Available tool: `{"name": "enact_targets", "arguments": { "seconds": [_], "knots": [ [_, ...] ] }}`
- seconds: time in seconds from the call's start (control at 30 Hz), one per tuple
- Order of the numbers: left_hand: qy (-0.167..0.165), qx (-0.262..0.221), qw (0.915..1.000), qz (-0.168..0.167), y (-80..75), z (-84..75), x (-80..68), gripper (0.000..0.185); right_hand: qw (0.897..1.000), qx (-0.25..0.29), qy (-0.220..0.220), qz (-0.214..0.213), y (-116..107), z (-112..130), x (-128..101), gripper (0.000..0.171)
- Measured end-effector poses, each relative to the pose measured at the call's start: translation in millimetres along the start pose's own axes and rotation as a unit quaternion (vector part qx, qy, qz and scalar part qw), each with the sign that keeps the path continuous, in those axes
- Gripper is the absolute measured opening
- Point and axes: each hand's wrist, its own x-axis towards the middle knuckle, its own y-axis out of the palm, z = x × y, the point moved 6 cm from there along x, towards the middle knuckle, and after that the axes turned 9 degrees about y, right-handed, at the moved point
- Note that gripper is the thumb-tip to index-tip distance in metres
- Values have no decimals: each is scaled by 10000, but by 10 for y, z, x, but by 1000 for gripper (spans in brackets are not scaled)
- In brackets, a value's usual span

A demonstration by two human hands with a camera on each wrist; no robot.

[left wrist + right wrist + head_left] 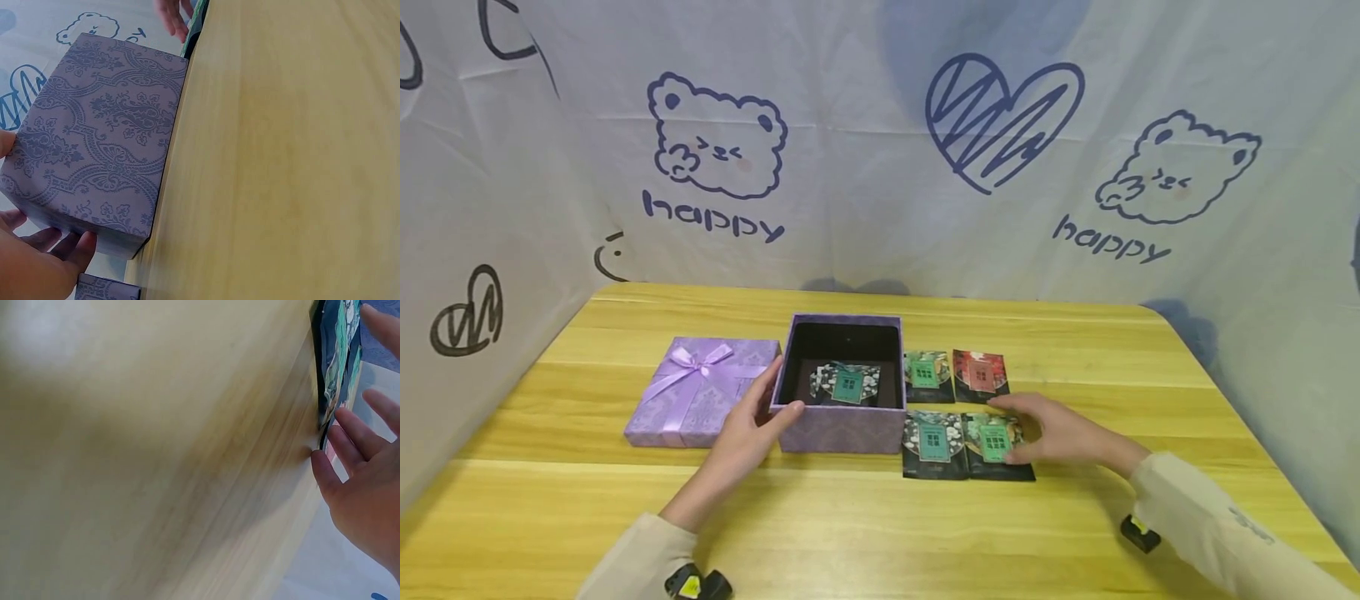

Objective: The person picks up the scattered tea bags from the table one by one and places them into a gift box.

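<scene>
Green packet [992, 442] partly behind right hand [1062, 432]

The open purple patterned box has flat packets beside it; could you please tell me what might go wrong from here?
The front flat black packet with a green label lies edge to edge with the front flat black packet with a teal label, so the right hand might drag both. The left hand touches the purple patterned box; a push rightward could nudge the teal-labelled packet close beside it.
</scene>
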Motion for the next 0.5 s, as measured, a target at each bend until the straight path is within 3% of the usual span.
{"name": "enact_targets", "arguments": {
  "seconds": [0.5],
  "knots": [
    [10,2,10000,38,2,-18,10,70,9984,-412,-269,268,41,36,-93,92]
  ]
}}
